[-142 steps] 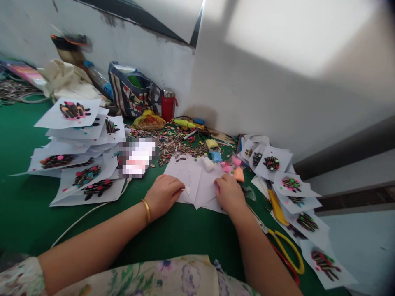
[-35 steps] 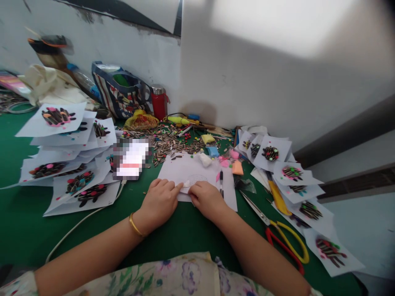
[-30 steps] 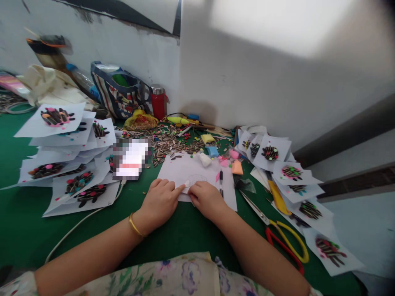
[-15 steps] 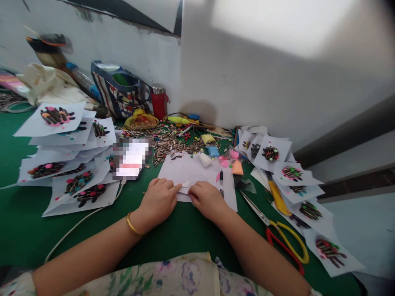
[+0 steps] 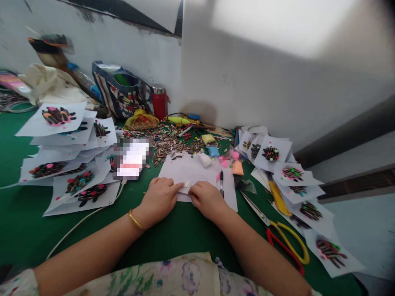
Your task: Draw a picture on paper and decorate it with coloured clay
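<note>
A white sheet of paper point(image 5: 173, 170) with a faint round drawing point(image 5: 199, 178) lies in front of me. My left hand point(image 5: 161, 200) rests at its lower left, index finger stretched onto a small white piece of clay point(image 5: 187, 183), the other fingers curled. My right hand point(image 5: 206, 198) is at the lower edge of the drawing, its fingers bent and pressed together; whatever is under them is hidden. A black pen point(image 5: 221, 183) lies right of that hand. Packs of white point(image 5: 205, 160), blue point(image 5: 212, 151) and orange clay point(image 5: 237, 167) sit behind.
Papers with seed pictures are piled at left point(image 5: 51, 119) and right point(image 5: 291, 172). Open scissors point(image 5: 268, 224) and a yellow cutter point(image 5: 279, 198) lie right. Loose seeds point(image 5: 175, 139), a red flask point(image 5: 159, 102) and a bag point(image 5: 120, 92) stand behind. A cable point(image 5: 86, 217) runs beside my left arm.
My left hand has shifted slightly right, its index finger pushing further over the white clay, which looks flatter. My right hand has barely moved.
</note>
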Motion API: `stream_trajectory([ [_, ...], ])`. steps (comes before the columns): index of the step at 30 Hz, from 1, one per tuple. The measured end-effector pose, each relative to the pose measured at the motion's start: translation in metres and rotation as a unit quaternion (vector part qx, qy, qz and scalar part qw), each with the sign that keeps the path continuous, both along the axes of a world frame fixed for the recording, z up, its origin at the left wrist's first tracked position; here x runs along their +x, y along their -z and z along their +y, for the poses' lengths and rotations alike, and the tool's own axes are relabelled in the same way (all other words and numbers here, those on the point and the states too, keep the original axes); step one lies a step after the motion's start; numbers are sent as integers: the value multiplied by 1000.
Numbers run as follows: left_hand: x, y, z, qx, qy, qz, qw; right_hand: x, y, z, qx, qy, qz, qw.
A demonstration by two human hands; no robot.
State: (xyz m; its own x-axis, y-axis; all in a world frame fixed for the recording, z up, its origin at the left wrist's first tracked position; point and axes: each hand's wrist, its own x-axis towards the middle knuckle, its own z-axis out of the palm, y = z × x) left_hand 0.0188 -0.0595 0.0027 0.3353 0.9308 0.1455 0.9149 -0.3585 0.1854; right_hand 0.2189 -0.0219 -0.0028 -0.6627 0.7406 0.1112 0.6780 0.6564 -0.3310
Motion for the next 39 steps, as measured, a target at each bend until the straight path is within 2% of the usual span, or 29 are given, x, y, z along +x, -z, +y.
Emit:
stream_trajectory([
  [14,0,-3,5,-33,-9,-23,999,0,0,0,-6,2,7,1000],
  [39,2,-3,8,-46,-5,-16,999,-1,-1,0,-9,7,0,1000],
])
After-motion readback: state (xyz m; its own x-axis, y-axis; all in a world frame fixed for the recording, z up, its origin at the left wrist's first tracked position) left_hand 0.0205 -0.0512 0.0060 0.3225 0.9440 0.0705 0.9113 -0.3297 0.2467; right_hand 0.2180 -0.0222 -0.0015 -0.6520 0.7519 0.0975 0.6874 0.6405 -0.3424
